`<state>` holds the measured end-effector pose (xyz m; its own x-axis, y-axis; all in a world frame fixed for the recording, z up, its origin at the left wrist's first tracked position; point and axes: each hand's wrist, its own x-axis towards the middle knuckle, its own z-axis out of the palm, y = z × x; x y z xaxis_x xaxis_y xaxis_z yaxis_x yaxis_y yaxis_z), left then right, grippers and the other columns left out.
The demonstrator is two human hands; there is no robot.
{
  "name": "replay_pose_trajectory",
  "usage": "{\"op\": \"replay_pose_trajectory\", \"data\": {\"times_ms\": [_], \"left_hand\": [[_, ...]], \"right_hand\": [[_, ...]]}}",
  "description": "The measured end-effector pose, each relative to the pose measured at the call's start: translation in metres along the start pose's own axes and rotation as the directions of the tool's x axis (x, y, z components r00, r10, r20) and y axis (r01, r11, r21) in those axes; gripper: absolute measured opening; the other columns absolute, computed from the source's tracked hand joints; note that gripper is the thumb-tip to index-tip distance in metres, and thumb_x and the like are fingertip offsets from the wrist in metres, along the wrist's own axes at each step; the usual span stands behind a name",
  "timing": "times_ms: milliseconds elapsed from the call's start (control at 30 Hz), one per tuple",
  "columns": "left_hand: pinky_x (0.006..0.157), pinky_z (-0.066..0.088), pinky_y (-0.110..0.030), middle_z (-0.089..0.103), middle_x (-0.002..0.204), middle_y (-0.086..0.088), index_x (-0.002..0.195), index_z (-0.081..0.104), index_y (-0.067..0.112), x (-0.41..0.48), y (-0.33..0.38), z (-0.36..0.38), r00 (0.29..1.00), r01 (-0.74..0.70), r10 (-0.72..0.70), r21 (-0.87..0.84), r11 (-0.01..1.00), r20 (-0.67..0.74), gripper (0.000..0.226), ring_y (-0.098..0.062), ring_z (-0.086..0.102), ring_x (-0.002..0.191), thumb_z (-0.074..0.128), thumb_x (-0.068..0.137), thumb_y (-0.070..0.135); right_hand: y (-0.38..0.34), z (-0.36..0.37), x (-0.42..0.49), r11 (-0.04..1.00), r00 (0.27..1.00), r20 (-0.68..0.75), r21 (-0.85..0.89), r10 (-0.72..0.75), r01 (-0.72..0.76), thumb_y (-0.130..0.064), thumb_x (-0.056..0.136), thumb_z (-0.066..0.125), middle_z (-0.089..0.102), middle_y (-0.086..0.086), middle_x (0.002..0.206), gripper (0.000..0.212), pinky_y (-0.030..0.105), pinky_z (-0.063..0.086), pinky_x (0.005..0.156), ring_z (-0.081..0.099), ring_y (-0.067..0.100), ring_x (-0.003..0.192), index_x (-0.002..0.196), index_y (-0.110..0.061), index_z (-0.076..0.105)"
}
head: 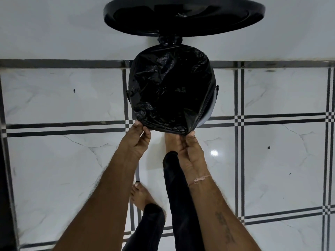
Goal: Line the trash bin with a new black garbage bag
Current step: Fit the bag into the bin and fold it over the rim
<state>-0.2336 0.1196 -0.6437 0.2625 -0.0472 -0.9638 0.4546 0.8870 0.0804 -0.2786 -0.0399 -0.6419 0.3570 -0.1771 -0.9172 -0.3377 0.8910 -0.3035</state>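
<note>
Black garbage bag point(172, 87): glossy, crinkled plastic, draped over the mouth of the trash bin point(211, 107), covering most of it; a pale strip of bin wall shows at the right. Bin lid point(184, 15) stands open at the far side, against the wall. Bin sits on the white marble-pattern tiled floor point(63, 98). Left hand point(137, 140) pinches the bag's near edge at the left corner; right hand point(188, 147) pinches the same edge at the right corner. Both hands closed on plastic, just near of the bin.
</note>
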Motion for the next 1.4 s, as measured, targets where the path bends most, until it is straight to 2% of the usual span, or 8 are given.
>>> {"op": "replay_pose_trajectory", "data": {"times_ms": [300, 467, 600, 700, 900, 1100, 1267, 1400], "left_hand": [[0.045, 0.048, -0.011, 0.062, 0.082, 0.005, 0.088, 0.062, 0.017, 0.010, -0.008, 0.002, 1.000, 0.017, -0.017, 0.114, 0.993, 0.000, 0.016, -0.002, 0.053, 0.050, 0.057, 0.103, 0.018], [0.046, 0.049, -0.016, 0.064, 0.081, 0.002, 0.082, 0.061, 0.018, 0.008, -0.010, 0.003, 0.999, 0.021, -0.017, 0.151, 0.988, -0.031, 0.025, -0.006, 0.053, 0.060, 0.056, 0.104, 0.010], [0.065, 0.057, -0.026, 0.072, 0.080, 0.007, 0.089, 0.075, 0.020, -0.003, -0.005, 0.007, 0.994, -0.106, 0.109, 0.178, 0.978, -0.008, 0.033, -0.011, 0.067, 0.079, 0.062, 0.096, 0.050], [0.077, 0.056, -0.028, 0.069, 0.092, 0.007, 0.103, 0.066, 0.022, -0.007, 0.000, 0.015, 0.978, -0.193, 0.208, 0.294, 0.936, -0.019, 0.026, -0.012, 0.068, 0.089, 0.068, 0.094, 0.047], [0.080, 0.054, -0.030, 0.070, 0.104, -0.001, 0.087, 0.061, 0.023, -0.013, -0.002, 0.025, 0.931, -0.280, 0.344, 0.360, 0.890, -0.125, 0.015, -0.019, 0.064, 0.095, 0.070, 0.097, 0.027], [0.078, 0.049, -0.031, 0.068, 0.106, -0.003, 0.088, 0.060, 0.023, -0.015, -0.001, 0.027, 0.924, -0.274, 0.357, 0.411, 0.870, -0.138, 0.015, -0.020, 0.059, 0.092, 0.071, 0.097, 0.030], [0.076, 0.049, -0.030, 0.067, 0.106, -0.002, 0.090, 0.059, 0.022, -0.016, 0.000, 0.031, 0.917, -0.266, 0.365, 0.439, 0.858, -0.158, 0.015, -0.020, 0.058, 0.091, 0.069, 0.098, 0.030], [0.073, 0.048, -0.029, 0.066, 0.106, -0.002, 0.094, 0.062, 0.021, -0.015, 0.002, 0.032, 0.926, -0.236, 0.338, 0.439, 0.867, -0.168, 0.013, -0.020, 0.057, 0.090, 0.069, 0.098, 0.031]], "right_hand": [[-0.005, 0.011, 0.007, 0.996, 0.995, -0.095, 0.085, 0.032, -0.024, -0.016, 0.109, 0.053, 0.075, -0.007, 0.073, 0.024, 0.014, 0.048, 0.044, 0.066, 0.006, 0.064, 0.090, -0.016, 0.069], [-0.017, 0.020, 0.008, 0.996, 0.985, -0.154, 0.062, 0.078, -0.069, -0.011, 0.108, 0.054, 0.064, -0.003, 0.090, 0.020, 0.013, 0.045, 0.043, 0.055, 0.009, 0.073, 0.092, -0.015, 0.066], [-0.034, 0.030, 0.001, 0.982, 0.984, -0.170, 0.186, 0.056, -0.024, -0.025, 0.101, 0.066, 0.067, -0.001, 0.082, 0.025, 0.013, 0.055, 0.060, 0.058, 0.009, 0.069, 0.083, -0.010, 0.072], [-0.052, 0.036, 0.001, 0.991, 0.978, -0.160, -0.043, -0.131, 0.125, -0.039, 0.096, 0.072, 0.071, -0.002, 0.090, 0.029, 0.019, 0.058, 0.067, 0.065, 0.010, 0.075, 0.102, -0.011, 0.075], [-0.058, 0.036, 0.013, 0.656, 0.775, -0.083, -0.593, -0.626, 0.466, -0.024, 0.086, 0.086, 0.065, 0.008, 0.105, 0.032, 0.040, 0.064, 0.067, 0.068, 0.029, 0.096, 0.104, -0.014, 0.061], [-0.064, 0.033, 0.019, 0.327, 0.651, 0.086, -0.810, -0.754, 0.487, -0.019, 0.087, 0.082, 0.072, 0.003, 0.088, 0.018, 0.053, 0.061, 0.082, 0.071, 0.033, 0.088, 0.090, -0.009, 0.067], [-0.068, 0.037, 0.026, 0.454, 0.713, -0.067, -0.812, -0.697, 0.367, -0.018, 0.096, 0.073, 0.074, 0.012, 0.091, 0.018, 0.053, 0.063, 0.083, 0.073, 0.037, 0.091, 0.092, -0.001, 0.070], [-0.080, 0.038, 0.030, 0.752, 0.867, -0.203, -0.609, -0.456, 0.253, -0.020, 0.104, 0.062, 0.072, 0.010, 0.092, 0.021, 0.040, 0.064, 0.071, 0.068, 0.025, 0.079, 0.085, -0.012, 0.064]]}}
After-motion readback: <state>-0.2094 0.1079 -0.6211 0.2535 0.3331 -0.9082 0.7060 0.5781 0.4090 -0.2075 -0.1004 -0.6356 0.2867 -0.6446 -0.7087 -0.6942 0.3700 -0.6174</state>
